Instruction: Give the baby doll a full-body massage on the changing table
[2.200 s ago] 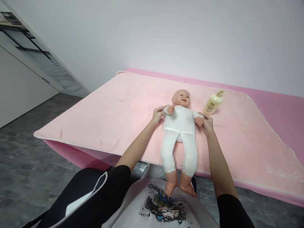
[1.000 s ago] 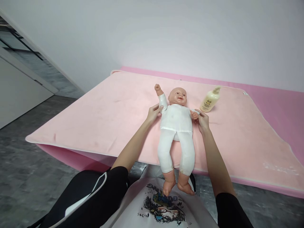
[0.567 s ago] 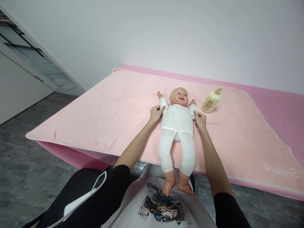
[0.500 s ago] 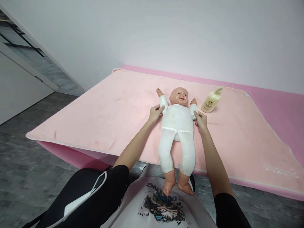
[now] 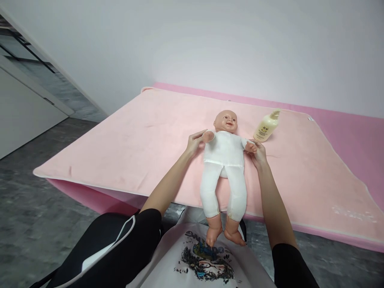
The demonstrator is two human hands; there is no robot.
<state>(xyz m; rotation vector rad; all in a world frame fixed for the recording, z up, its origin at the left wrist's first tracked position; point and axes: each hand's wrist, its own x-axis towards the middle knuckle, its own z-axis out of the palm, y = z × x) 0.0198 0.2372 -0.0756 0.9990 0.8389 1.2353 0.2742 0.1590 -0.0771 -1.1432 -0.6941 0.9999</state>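
Note:
A baby doll (image 5: 224,150) with a white cloth body lies on its back, its head away from me and its feet over the near edge. My left hand (image 5: 195,144) is closed at the doll's arm on the left, where the doll's small hand (image 5: 208,137) points up toward me. On the other side my right hand (image 5: 259,155) grips the doll's other arm near the wrist, partly hidden behind the doll's hand (image 5: 251,148). Just beyond my right hand a pale yellow pump bottle (image 5: 265,127) stands upright.
A light pink blanket (image 5: 126,136) covers most of the pink table (image 5: 351,136). A white wall (image 5: 210,48) rises behind it. At the left are a grey floor (image 5: 18,208) and a white panel (image 5: 24,108).
Both of the doll's arms have swung from pointing up beside its head to bending toward me. My hands have shifted slightly with them; the doll's body and the bottle stay put.

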